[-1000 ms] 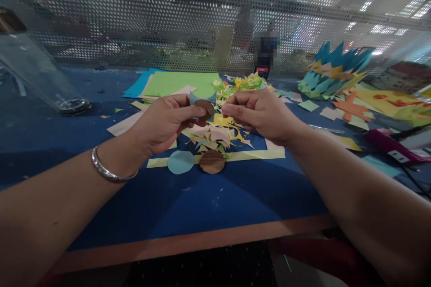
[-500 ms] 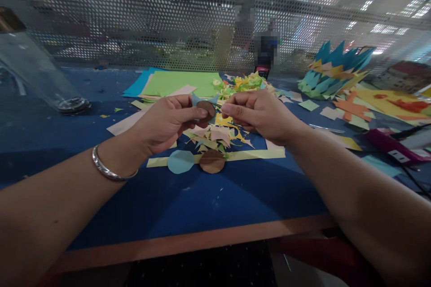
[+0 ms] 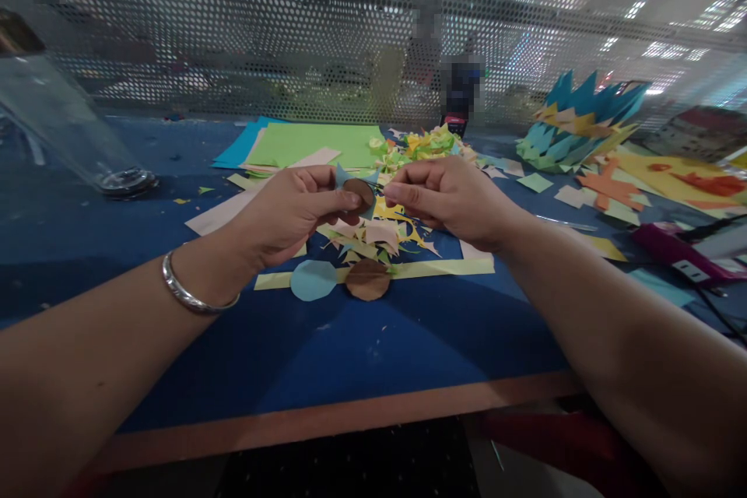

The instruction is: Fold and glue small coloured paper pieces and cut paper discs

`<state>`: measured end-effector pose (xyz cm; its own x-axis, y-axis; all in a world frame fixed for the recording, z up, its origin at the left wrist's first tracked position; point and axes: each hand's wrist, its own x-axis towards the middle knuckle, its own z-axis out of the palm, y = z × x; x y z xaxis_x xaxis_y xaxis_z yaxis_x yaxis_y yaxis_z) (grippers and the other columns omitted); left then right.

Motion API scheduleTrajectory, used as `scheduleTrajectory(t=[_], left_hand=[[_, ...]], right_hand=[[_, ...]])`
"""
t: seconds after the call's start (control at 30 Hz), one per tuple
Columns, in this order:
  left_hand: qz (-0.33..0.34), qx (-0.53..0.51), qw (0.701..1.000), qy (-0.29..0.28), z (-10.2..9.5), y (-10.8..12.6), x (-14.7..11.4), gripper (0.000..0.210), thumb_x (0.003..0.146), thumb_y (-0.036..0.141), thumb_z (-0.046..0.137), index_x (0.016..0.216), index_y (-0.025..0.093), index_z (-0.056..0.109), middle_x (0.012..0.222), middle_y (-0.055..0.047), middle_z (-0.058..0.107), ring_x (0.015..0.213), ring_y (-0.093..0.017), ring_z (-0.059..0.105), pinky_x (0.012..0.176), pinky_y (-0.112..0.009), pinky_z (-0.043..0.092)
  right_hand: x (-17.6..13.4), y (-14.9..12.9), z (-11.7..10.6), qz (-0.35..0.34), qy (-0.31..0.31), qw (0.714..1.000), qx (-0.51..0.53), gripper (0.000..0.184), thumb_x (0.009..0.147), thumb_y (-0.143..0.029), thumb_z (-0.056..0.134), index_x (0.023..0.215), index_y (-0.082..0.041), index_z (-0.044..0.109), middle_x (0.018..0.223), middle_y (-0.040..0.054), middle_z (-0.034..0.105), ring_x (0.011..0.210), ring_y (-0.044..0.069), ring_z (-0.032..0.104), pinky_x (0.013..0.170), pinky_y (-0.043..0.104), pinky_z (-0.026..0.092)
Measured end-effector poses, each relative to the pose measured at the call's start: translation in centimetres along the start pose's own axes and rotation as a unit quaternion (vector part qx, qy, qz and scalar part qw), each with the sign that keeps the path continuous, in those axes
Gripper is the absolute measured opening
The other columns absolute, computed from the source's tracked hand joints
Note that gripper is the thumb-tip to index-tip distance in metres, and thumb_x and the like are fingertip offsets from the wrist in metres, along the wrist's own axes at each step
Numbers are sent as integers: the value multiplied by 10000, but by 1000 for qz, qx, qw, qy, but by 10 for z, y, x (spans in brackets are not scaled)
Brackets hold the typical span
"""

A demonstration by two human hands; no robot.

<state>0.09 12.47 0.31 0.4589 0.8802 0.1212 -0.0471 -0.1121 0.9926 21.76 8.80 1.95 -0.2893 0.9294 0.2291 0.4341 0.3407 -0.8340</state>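
My left hand pinches a brown paper disc laid against a piece of light blue paper, whose pointed corners stick out past the disc. Facing it, my right hand is closed around what looks like small scissors. Only their thin dark blades show, at the edge of the blue paper; the handles are hidden in my fingers. Below my hands lie a light blue paper disc and another brown disc, both overlapping a pale yellow strip.
Paper scraps are heaped under my hands. Behind are stacked coloured sheets and curly cuttings. A glass bottle stands left. To the right are a blue paper crown, an orange cutout and a purple power strip.
The brown disc and blue paper have shifted slightly to the right and down and turned a little in my left hand. My right hand has hardly moved.
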Motion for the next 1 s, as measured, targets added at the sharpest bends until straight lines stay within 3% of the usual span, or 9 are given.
scheduleTrajectory(t=[0.23, 0.43, 0.63, 1.0], left_hand=[[1, 7, 1000, -3, -1, 0, 0, 12, 767, 210, 780, 773, 204, 788, 813, -53, 719, 699, -150, 638, 695, -287, 492], [26, 39, 999, -17, 4, 2, -2, 28, 778, 175, 755, 781, 187, 781, 830, -59, 727, 707, -154, 650, 698, -291, 514], [53, 91, 994, -14, 11, 5, -5, 44, 785, 162, 755, 818, 183, 736, 787, -35, 719, 684, -152, 659, 693, -305, 534], [80, 59, 995, -26, 9, 0, -3, 188, 794, 185, 791, 949, 180, 685, 778, -10, 705, 689, -137, 660, 686, -279, 527]], right_hand=[[0, 1, 0, -1, 1, 1000, -2, 395, 877, -543, 724, 760, -174, 650, 495, -68, 372, 452, 77, 293, 441, 272, 163], [2, 5, 3, -9, 13, 998, 59, 435, 883, -579, 700, 760, -174, 601, 533, -65, 391, 465, 68, 285, 439, 264, 179], [5, 10, 11, -8, 53, 998, 35, 341, 893, -493, 727, 849, -184, 592, 497, -93, 366, 437, 63, 281, 430, 250, 156], [3, 8, 21, 4, 33, 989, 146, 366, 843, -483, 787, 822, -190, 569, 482, -102, 418, 396, 47, 286, 383, 237, 153]])
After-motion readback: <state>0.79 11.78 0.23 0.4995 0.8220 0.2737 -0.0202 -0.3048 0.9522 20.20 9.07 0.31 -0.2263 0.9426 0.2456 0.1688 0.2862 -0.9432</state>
